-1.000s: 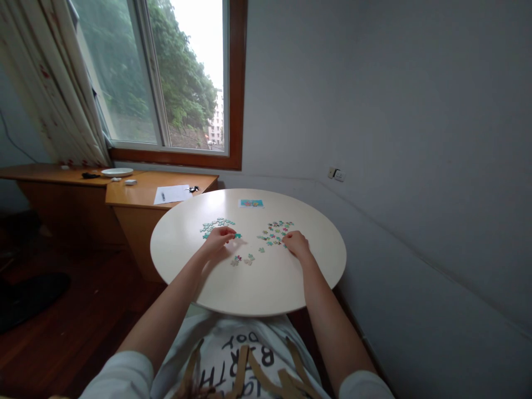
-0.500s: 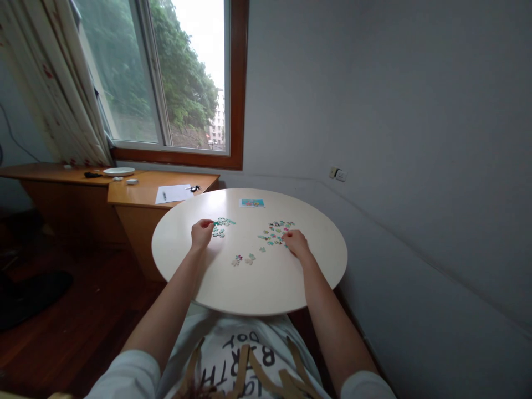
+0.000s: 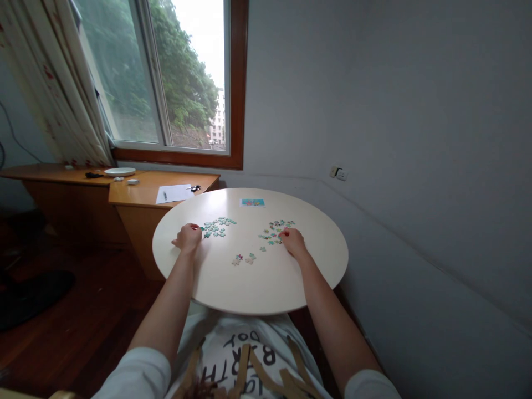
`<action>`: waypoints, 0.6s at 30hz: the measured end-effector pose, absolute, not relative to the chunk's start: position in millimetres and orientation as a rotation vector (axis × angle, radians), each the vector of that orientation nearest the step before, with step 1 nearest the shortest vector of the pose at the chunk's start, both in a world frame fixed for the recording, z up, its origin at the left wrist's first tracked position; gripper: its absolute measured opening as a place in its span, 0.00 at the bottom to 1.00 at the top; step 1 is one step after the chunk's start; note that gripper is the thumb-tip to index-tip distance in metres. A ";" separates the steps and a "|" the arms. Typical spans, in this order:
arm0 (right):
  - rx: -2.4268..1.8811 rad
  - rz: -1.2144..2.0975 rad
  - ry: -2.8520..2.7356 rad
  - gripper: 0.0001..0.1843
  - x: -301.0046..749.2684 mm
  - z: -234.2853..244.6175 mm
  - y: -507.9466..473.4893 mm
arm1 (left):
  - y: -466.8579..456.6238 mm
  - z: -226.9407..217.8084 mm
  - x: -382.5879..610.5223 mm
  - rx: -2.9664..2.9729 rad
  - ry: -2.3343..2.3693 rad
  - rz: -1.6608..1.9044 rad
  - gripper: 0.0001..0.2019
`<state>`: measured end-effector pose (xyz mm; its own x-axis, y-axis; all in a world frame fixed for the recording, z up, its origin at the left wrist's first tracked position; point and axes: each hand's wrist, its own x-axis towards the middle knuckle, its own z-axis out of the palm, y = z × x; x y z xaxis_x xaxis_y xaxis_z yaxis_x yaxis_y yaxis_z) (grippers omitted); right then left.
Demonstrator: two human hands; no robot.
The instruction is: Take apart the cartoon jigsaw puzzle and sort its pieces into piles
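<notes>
My left hand (image 3: 188, 237) is at the left edge of a loose cluster of teal jigsaw puzzle pieces (image 3: 215, 227), its fingers drawn together. Whatever is between its fingertips is too small to make out. On the other side, my right hand (image 3: 293, 242) reaches over a mixed-colour cluster of puzzle pieces (image 3: 272, 233), thumb and fingers pinched at its right edge. The hand covers part of that cluster and hides what it may grip. Nearer to me lie a few pale pieces (image 3: 250, 259) and a piece with a purple patch (image 3: 238, 259).
The round white table (image 3: 266, 288) carries all the pieces. A small blue picture card (image 3: 252, 203) lies at its far side. Beyond the left edge, a wooden desk (image 3: 137, 194) holds a paper sheet (image 3: 174, 193), keys (image 3: 195, 188) and a white plate (image 3: 120, 172). A wall stands at right.
My left hand has moved left and slightly nearer to me, uncovering more teal pieces at the cluster's left side. My right hand has shifted slightly left over its cluster.
</notes>
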<state>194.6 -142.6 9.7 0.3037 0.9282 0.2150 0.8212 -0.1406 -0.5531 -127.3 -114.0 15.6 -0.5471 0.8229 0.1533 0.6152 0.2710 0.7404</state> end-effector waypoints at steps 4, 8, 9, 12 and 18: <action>-1.855 0.207 -1.604 0.12 186.4 5.6 -139.0 | -111.9 13.2 -128.8 1.324 2.330 1.075 0.09; -1.720 0.231 -1.650 0.11 180.5 2.0 -136.9 | -110.3 11.1 -128.6 1.353 2.363 1.020 0.09; -1.681 0.240 -1.666 0.11 179.2 1.2 -136.6 | -109.9 10.5 -128.6 1.357 2.371 1.009 0.08; -1.580 0.287 -1.686 0.11 175.3 -1.2 -136.3 | -108.5 9.2 -129.1 1.354 2.391 0.984 0.08; -1.355 0.372 -1.782 0.11 163.7 -6.1 -138.4 | -107.8 8.2 -129.9 1.366 2.397 1.000 0.09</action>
